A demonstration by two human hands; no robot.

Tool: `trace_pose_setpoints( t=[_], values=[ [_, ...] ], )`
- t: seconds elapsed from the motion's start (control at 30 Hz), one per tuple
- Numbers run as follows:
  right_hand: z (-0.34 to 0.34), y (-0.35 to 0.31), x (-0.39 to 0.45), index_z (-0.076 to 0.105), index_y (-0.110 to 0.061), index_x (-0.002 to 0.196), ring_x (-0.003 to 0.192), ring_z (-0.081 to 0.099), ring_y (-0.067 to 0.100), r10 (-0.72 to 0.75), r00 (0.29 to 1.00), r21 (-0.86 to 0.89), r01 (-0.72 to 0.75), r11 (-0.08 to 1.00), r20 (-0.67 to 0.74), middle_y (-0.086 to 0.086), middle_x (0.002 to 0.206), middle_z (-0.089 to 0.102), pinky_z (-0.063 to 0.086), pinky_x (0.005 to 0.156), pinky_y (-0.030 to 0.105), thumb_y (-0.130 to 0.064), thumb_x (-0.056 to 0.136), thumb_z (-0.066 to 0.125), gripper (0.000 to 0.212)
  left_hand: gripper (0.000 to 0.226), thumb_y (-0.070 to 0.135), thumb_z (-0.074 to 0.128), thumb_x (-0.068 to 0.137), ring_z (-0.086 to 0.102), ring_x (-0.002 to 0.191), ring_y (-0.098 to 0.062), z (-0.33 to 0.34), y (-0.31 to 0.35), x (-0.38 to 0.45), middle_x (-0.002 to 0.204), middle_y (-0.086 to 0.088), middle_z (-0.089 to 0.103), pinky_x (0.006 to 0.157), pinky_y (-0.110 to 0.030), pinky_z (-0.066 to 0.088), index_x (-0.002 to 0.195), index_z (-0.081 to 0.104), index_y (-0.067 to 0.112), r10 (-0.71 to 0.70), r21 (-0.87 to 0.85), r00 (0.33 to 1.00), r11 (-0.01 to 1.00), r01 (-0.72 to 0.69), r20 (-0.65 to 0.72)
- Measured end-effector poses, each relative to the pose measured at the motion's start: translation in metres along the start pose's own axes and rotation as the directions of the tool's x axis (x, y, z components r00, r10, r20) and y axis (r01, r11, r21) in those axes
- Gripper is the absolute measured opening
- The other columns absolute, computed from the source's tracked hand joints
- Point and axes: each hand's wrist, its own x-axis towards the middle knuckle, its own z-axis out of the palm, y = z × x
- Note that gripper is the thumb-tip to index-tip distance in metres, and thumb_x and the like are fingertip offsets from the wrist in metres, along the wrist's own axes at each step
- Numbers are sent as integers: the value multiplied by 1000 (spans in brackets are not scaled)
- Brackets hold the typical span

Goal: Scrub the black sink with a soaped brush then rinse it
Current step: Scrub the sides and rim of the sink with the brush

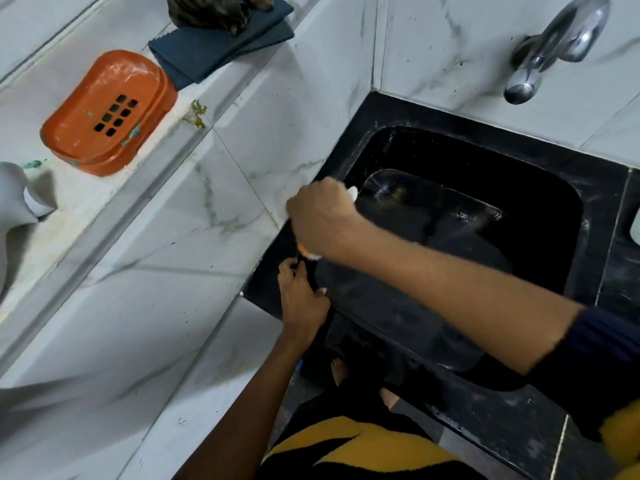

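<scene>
Head view: your right hand (323, 216) is fisted around one brush (351, 192) at the black sink (540, 216) rim's left edge; your left hand (303, 299) rests loosely open on the rim, holding nothing. Brush looks light and stiff, likely slippery when soaped, so grip mid-handle. One tap (554, 46).

Marble ledge (104, 216) along the left wall, white with grey veining, stained near its front edge. Resting on it: orange soap dish (109, 112), slotted base, green residue on rim; folded dark cloths (221, 46) beyond it, with a mottled brown object (211, 10) on top, identity unclear; a white item (17, 195) at the near end, partly cut off
</scene>
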Motion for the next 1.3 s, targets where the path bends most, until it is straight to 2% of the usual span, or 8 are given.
trace_pose_setpoints(
  t=[0.07, 0.3, 0.5, 0.63, 0.73, 0.87, 1.1, 1.3],
  values=[
    [4, -3, 0, 66, -19, 97, 87, 62, 20, -7, 1000, 4, 7, 1000, -23, -1, 87, 62, 37, 62, 29, -14, 92, 49, 18, 60, 10, 74, 77, 35, 128, -23, 0, 0, 0, 141, -8, 31, 99, -18, 29, 131, 52, -1, -4, -14, 1000, 1000, 4, 1],
    [18, 76, 26, 68, -15, 91, 84, 67, 24, 375, 921, 53, -372, 927, -107, 4, 92, 69, 37, 63, 28, -11, 87, 52, 18, 57, 10, 77, 75, 41, 123, -23, -2, 0, 1, 134, -7, 34, 97, -21, 37, 125, 53, -4, 13, -10, 1000, 1000, -13, 2],
    [49, 21, -26, 60, -20, 85, 74, 62, 23, 89, 996, 132, -89, 987, 5, 2, 89, 66, 39, 57, 30, -15, 87, 49, 12, 54, 2, 72, 72, 41, 122, -24, -4, 3, 12, 136, -9, 34, 93, -17, 33, 123, 55, -2, 53, 5, 999, 999, -53, 11],
    [58, 74, 10, 68, -16, 96, 88, 67, 30, 243, 968, 122, -234, 964, -56, 8, 99, 69, 39, 64, 32, -14, 87, 47, 23, 65, -1, 68, 68, 38, 126, -24, -4, 6, 26, 138, -8, 33, 94, -15, 33, 130, 51, -1, 109, 66, 993, 992, -112, 44],
    [83, 140, 28, 67, -11, 97, 91, 66, 34, 555, 832, 272, -535, 800, 3, 13, 100, 69, 44, 68, 34, -16, 84, 53, 19, 68, 0, 67, 68, 36, 125, -21, -2, 8, 37, 139, -6, 32, 90, -13, 35, 134, 49, -1, 160, 114, 985, 979, -168, 70],
    [149, 139, 18, 63, -3, 106, 100, 63, 40, 783, 580, 638, -694, 333, 222, 22, 107, 66, 50, 79, 40, -29, 90, 53, 31, 64, -3, 63, 70, 34, 123, -20, 2, 16, 57, 140, -5, 34, 92, -20, 41, 133, 50, 0, 228, 146, 971, 961, -236, 69],
    [206, 12, 29, 63, -1, 96, 98, 60, 43, 609, 576, 816, -530, -230, 545, 25, 104, 64, 43, 71, 37, -20, 94, 45, 25, 57, -11, 50, 69, 43, 116, -28, 10, 28, 91, 137, -12, 46, 96, -34, 47, 124, 58, -5, 324, 233, 945, 917, -324, 41],
    [204, 51, 80, 62, -4, 94, 87, 62, 38, 695, 536, 864, -428, -266, 480, 18, 96, 66, 43, 64, 34, -21, 92, 41, 27, 59, -10, 49, 78, 41, 132, -29, 14, 42, 129, 145, -16, 46, 110, -30, 35, 136, 51, -5, 399, 258, 913, 876, -407, 85]
  ],
)
